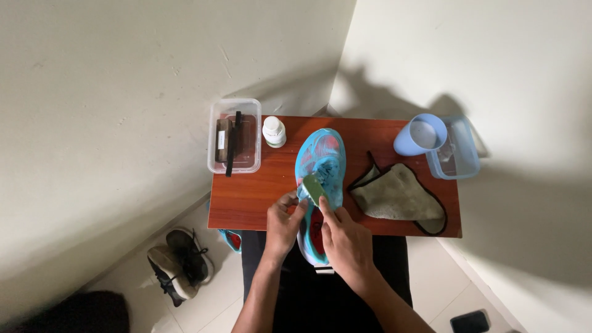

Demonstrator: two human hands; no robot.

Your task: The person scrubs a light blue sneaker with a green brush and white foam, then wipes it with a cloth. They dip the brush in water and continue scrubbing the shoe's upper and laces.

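A turquoise sneaker [320, 179] with red and white at its heel end lies lengthwise on the reddish wooden counter [246, 200], toe toward the wall and heel hanging over the near edge above the person's lap. The left hand [285, 225] rests against the shoe's left side, fingers curled around its edge in a steadying grip. The right hand [346, 242] holds a small pale-green brush [314, 187] — fingers closed on its lower end — and the brush head lies on the shoe's upper near the middle.

Just right of the shoe, a grey-green cloth [399, 196] with dark edging lies crumpled on the counter, near the shoe but not touching it as far as can be told. At the far right corner a light-blue cup [420, 134] stands tilted against a clear blue-tinted container [457, 153] that juts past the counter's edge. At the far left, a clear plastic box [234, 135] holds dark brushes or similar tools — too dim to tell exactly. A small white bottle [274, 131] with a white cap stands between that box and the shoe's toe.

On the tiled floor to the left, a pair of dark shoes [180, 264] lies beside the counter, and a dark phone [470, 320] lies at the lower right.
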